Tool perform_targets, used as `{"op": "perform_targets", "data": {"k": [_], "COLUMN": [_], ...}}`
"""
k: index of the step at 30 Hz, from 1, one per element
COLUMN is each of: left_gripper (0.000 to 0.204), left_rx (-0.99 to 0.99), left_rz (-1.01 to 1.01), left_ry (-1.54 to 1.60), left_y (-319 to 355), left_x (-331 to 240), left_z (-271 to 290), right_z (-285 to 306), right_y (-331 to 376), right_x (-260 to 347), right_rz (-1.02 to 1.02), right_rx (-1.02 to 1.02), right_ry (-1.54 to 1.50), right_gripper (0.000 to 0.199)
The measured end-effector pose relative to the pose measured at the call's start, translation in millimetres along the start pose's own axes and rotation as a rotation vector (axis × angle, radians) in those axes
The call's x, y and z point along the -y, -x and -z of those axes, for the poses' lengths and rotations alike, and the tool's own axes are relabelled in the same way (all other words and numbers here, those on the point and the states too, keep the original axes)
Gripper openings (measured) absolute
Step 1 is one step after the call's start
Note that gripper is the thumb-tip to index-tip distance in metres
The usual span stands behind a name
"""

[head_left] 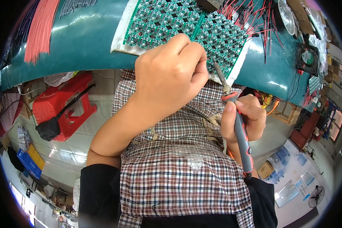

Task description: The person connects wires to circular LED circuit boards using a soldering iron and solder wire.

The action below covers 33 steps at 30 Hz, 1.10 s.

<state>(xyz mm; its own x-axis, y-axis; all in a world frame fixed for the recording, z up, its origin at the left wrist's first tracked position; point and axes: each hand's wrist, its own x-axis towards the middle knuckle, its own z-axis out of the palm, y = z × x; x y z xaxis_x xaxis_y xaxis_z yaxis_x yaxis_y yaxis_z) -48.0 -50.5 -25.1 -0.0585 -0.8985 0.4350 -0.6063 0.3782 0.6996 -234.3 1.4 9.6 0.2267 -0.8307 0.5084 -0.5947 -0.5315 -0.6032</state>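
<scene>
My right hand (pixel 246 118) grips a grey and red soldering iron (pixel 241 133) like a pen. The iron's metal tip (pixel 218 70) points up at the near right part of a panel of small round green circuit boards (pixel 161 24). Whether the tip touches a board, I cannot tell. Over the panel's near edge, my left hand (pixel 171 70) is closed with thumb and fingers pinched together, and what they hold is hidden. The panel rests on a white board (pixel 119 43) at the table's near edge.
On the green table (pixel 79 41) lie a bundle of pink wires (pixel 41 34) at left and loose red and black wires (pixel 250 15) behind the panel. A black fan (pixel 307 59) stands at right. A red stool (pixel 64 108) is on the floor at left.
</scene>
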Motion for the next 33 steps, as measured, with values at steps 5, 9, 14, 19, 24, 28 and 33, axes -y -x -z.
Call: {"op": "perform_targets", "data": {"k": [5, 9, 14, 19, 24, 28, 33], "left_gripper": [0.015, 0.015, 0.013, 0.012, 0.012, 0.012, 0.012], "left_rx": [-0.006, -0.009, 0.09, 0.089, 0.087, 0.105, 0.115], "left_rz": [-0.013, -0.026, 0.024, -0.005, -0.02, 0.021, 0.077], "left_ry": [-0.004, -0.01, -0.031, -0.03, -0.026, -0.003, 0.052], "left_y": [-0.3, -1.0, -0.9, -0.9, -1.3, -2.3, -7.0], "left_x": [1.2, 1.2, -3.6, -2.1, -1.8, -3.6, -7.9], "left_z": [-0.2, 0.0, 5.6, 5.7, 5.0, 8.5, 19.2], "right_z": [-3.6, -5.2, -4.4, -5.8, -5.3, 5.4, 13.5], "right_y": [0.0, 0.6, 5.4, 3.7, -0.1, -2.5, -7.3], "right_x": [-2.1, -2.6, -2.5, 0.6, 4.1, 10.2, 6.8], "right_rz": [0.008, 0.021, 0.038, 0.063, 0.045, 0.006, -0.022], "right_rx": [-0.011, -0.011, 0.022, 0.036, 0.036, 0.04, -0.028], "right_ry": [-0.009, -0.007, 0.05, 0.104, 0.11, 0.089, 0.049], "right_gripper": [0.027, 0.029, 0.033, 0.034, 0.035, 0.033, 0.028]}}
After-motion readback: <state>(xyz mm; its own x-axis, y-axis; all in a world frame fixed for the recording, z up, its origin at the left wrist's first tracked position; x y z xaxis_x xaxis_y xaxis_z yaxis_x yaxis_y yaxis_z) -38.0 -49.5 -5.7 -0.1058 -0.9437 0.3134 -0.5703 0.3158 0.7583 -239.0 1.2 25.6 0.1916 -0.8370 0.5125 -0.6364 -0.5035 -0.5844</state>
